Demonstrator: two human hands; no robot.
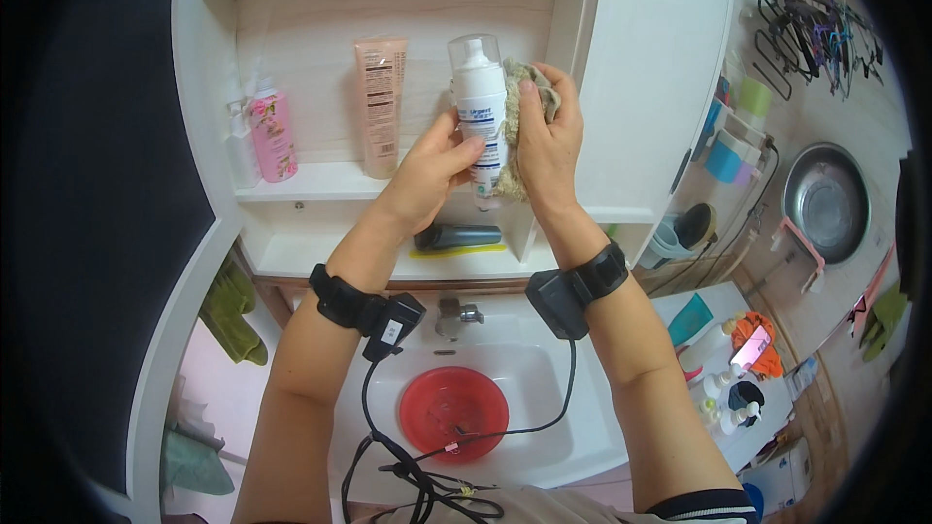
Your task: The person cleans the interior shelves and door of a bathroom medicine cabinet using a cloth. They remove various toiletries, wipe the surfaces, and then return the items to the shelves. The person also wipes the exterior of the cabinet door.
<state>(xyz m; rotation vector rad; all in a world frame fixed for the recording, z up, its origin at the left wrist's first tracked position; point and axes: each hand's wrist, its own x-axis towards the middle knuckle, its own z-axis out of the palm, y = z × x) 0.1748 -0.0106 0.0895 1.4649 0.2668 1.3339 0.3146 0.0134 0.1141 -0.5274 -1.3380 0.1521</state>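
Observation:
A white pump bottle (483,105) with a clear cap and printed writing is held upright in front of the cabinet shelf. My left hand (435,167) grips its lower body from the left, thumb across the front. On the bottle's right side, my right hand (547,135) holds a bunched beige-green cloth (515,160) against it. To the left, a peach squeeze tube (380,109) stands cap down on the shelf. Farther left are a pink floral bottle (274,132) and a white pump bottle (242,149). My fingers behind the held bottle are partly hidden.
Below the shelf, a dark cylindrical item (459,236) lies in a cubby. A red basin (453,415) sits in the white sink (539,371) under the faucet (457,316). Black cables (415,473) hang from my wrist straps. Several bottles (717,386) crowd the right-hand counter.

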